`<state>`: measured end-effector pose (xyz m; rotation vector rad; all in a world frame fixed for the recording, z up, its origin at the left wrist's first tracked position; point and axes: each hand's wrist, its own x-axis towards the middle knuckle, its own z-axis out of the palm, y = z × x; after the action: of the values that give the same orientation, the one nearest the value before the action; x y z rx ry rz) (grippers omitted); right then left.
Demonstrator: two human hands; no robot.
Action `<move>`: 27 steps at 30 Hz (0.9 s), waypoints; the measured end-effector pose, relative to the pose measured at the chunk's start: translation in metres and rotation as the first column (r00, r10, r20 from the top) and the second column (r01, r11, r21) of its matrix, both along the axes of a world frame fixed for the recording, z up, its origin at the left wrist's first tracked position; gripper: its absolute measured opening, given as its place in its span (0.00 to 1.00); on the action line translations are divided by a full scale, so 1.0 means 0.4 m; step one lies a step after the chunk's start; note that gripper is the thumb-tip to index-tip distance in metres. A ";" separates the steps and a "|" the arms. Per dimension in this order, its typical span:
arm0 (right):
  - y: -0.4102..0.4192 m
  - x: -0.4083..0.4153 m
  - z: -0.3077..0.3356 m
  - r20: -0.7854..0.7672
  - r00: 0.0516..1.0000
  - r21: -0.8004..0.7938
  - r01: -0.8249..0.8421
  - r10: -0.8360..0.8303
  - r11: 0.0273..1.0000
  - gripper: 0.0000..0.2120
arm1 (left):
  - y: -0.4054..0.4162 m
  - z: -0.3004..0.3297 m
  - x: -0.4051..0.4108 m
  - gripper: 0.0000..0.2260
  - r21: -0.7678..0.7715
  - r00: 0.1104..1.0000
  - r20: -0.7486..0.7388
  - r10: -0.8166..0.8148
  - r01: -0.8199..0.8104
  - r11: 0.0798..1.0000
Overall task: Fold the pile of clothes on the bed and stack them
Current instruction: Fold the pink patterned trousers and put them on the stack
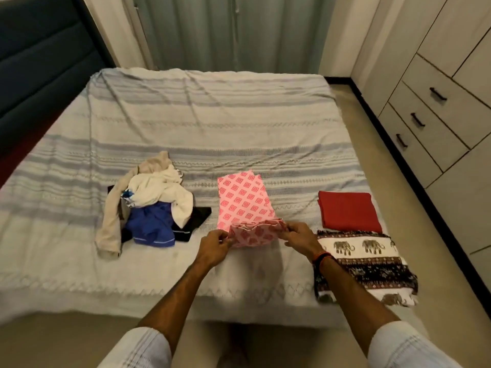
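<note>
Pinching the pink patterned cloth (244, 205) at both near corners, left hand (212, 247) and right hand (299, 236), we should align edges squarely before creasing on the bed (212, 115).

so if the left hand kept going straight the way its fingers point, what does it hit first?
The left hand points right, toward the right hand; first it would meet the lifted edge of the pink patterned cloth it already pinches.

Left hand (214, 247) and right hand (300, 235) pinch near edge of pink patterned cloth (243, 201), lifted. Unfolded pile (148, 203) left of hands; red folded garment (348, 211), elephant-print garment (372, 264) right.
</note>
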<state>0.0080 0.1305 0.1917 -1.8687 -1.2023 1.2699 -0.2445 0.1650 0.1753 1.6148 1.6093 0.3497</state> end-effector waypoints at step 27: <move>-0.242 -0.050 -0.195 0.087 0.986 -0.290 -0.115 0.146 0.950 0.17 | -0.248 -0.192 -0.032 0.07 -0.266 0.997 -0.079 -0.001 -0.020 0.964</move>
<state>-0.0120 0.0337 0.1135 -2.1143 -1.2721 1.4974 -0.2574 0.0656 0.0983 1.4299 1.6456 0.0691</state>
